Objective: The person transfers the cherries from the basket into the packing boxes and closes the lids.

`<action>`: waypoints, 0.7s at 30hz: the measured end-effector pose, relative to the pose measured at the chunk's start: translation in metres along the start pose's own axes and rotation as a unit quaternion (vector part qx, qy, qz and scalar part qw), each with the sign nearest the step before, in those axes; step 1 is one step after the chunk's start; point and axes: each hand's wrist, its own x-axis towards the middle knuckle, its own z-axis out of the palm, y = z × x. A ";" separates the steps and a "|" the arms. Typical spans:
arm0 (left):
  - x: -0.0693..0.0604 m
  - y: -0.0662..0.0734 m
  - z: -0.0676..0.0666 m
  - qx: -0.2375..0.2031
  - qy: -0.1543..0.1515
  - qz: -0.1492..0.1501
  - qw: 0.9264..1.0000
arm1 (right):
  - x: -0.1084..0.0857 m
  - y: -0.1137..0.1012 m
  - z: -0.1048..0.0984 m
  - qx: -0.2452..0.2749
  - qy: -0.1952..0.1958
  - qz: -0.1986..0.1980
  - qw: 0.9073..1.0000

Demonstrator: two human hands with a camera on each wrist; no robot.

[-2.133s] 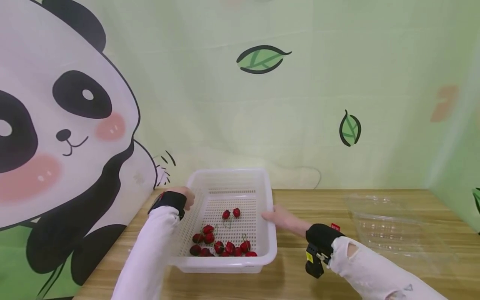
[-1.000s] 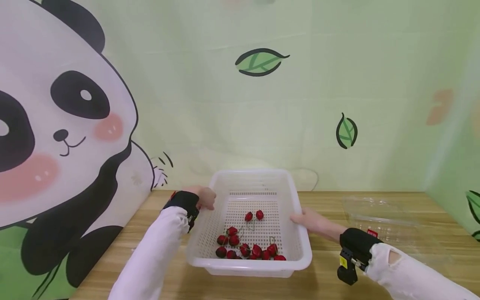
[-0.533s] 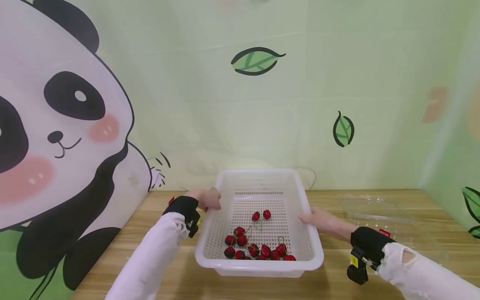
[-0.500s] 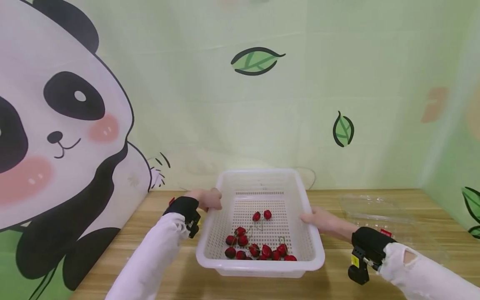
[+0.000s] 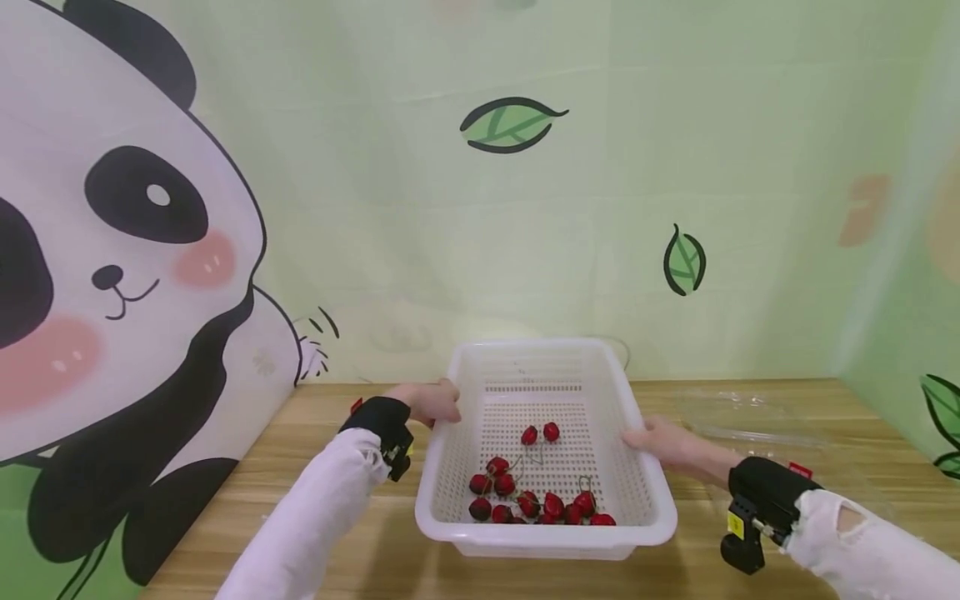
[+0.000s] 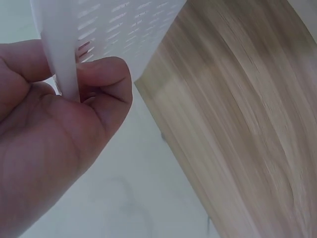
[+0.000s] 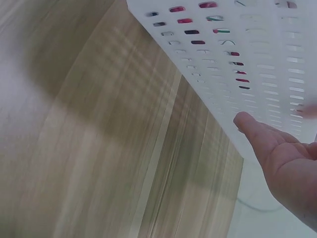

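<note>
A white perforated plastic basket (image 5: 546, 535) tilts toward me in the head view, apparently raised off the wooden table. Several red cherries (image 5: 553, 506), some with green stems, lie inside, mostly along the near side. My left hand (image 5: 435, 402) grips the left rim; the left wrist view shows thumb and fingers pinching the basket wall (image 6: 124, 32). On the opposite side, my right hand (image 5: 671, 443) holds the right rim. In the right wrist view, fingers of that hand (image 7: 290, 161) lie against the slotted outer wall (image 7: 262, 54), with cherries showing through the slots.
To the right on the wooden table (image 5: 300, 483) lies a clear plastic container (image 5: 750, 414), partly behind my right forearm. A green printed backdrop (image 5: 585, 250) with a panda and leaves rises behind the table's far edge.
Both hands have carried the basket steadily to the right, closer to the clear container. The cherries have travelled with it, staying mostly near the front side.
</note>
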 end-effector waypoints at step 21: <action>0.007 0.006 0.014 0.041 0.030 0.069 0.996 | -0.017 0.008 -0.020 0.007 -0.024 -0.009 1.000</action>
